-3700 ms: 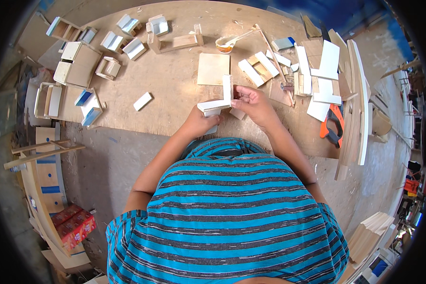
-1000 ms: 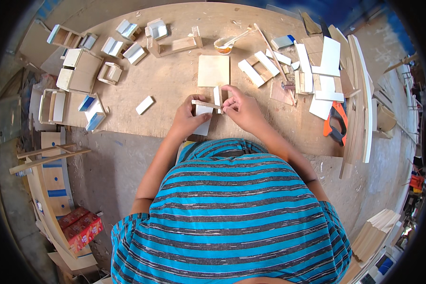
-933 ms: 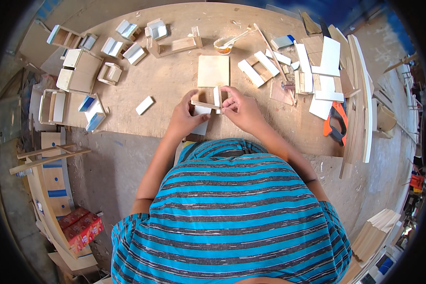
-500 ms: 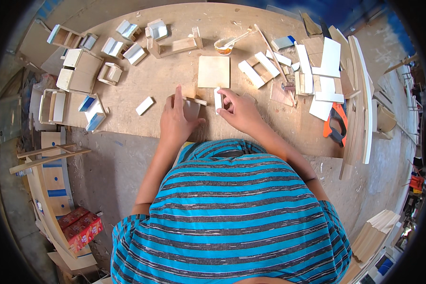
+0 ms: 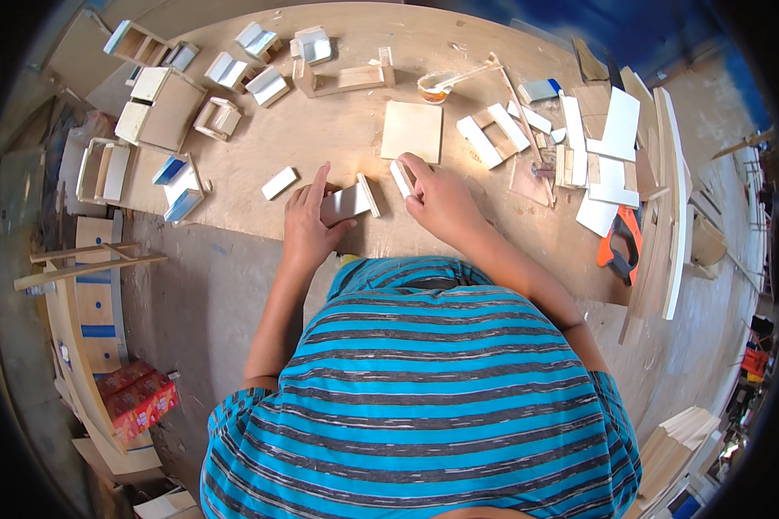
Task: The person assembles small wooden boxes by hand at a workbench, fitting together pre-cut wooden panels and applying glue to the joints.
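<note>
Plywood worktop (image 5: pixel 337 130), pale brown, seen from above. Lying on it: a square plywood panel (image 5: pixel 412 131) near the centre; a small white block (image 5: pixel 279 182) to its left; a U-shaped wooden frame (image 5: pixel 342 78) toward the far edge; a small cup (image 5: pixel 433 86), apparently of glue, with a stick (image 5: pixel 467 73) across it; white strips (image 5: pixel 493 134) to the right; an orange-handled handsaw (image 5: pixel 619 246) at the right edge; small open boxes (image 5: pixel 219 117) at the far left.

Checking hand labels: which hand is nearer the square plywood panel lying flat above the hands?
Right. The right hand sits just below the square plywood panel; the left hand is farther down-left, pressing a small assembled wooden piece.
</note>
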Available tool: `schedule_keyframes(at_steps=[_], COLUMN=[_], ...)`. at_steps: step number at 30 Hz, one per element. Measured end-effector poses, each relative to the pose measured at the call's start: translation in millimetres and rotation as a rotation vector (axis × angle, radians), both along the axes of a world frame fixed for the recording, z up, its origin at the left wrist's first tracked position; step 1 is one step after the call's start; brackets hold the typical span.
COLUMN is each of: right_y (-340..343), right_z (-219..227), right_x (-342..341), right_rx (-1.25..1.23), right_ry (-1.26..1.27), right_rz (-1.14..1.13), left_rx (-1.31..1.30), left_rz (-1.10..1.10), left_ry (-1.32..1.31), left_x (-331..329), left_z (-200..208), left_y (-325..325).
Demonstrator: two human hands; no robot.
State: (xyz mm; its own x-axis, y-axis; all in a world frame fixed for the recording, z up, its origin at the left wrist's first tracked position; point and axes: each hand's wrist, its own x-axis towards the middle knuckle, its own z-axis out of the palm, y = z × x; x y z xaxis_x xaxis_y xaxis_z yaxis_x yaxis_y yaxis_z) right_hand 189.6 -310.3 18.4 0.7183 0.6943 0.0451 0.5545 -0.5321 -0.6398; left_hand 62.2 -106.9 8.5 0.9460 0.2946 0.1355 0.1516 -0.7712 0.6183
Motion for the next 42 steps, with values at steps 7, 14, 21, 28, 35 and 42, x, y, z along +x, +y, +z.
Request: schedule_keyframes(at_steps=[7, 14, 21, 28, 35, 42], right_y=[6, 6, 1, 3, 4, 6], right_z=[1, 7, 7, 7, 6, 8], right_x=[0, 3, 6, 7, 7, 6], right_rx=[-0.008, -0.021, -0.036, -0.057, -0.077, -0.070], right_ry=[0.133, 0.178, 0.251, 0.187, 0.212, 0.215], right_rz=[0.041, 0.013, -0.048, -0.013, 0.001, 0.016], left_rx=[-0.066, -0.144, -0.065, -0.101, -0.087, -0.136], left_rz=[0.060, 0.085, 0.059, 0.079, 0.066, 0.105], left_ry=[-0.068, -0.103, -0.168, -0.135, -0.125, -0.152], left_x=[-17, -24, -25, -26, -26, -27], left_z=[-12, -15, -20, -19, -18, -18], left_y=[11, 16, 18, 18, 19, 18])
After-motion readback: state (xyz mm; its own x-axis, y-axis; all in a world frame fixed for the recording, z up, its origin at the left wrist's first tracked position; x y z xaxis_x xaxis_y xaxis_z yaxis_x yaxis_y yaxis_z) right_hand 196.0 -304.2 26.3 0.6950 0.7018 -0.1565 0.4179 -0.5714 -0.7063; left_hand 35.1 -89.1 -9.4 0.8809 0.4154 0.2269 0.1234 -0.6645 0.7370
